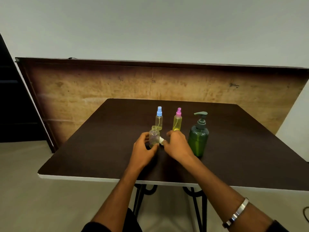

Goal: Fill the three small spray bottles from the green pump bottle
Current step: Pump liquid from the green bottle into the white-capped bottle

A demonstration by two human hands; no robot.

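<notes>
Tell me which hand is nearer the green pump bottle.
Right. The right hand lies just left of the green pump bottle, almost against it. The left hand is farther left, holding the uncapped small bottle.

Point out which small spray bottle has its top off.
The near bottle, gripped by the left hand: its neck is open, while the blue-topped bottle and pink-topped bottle behind keep their sprayers.

I see two bare forearms coming in from the bottom edge. My left hand (144, 146) has nothing on it, no rings visible. My right hand (177, 144) likewise plain. A flat silver metal bracelet (238, 212) with a dark section circles the right forearm. Dark black sleeves (96, 227) show at both elbows.
</notes>
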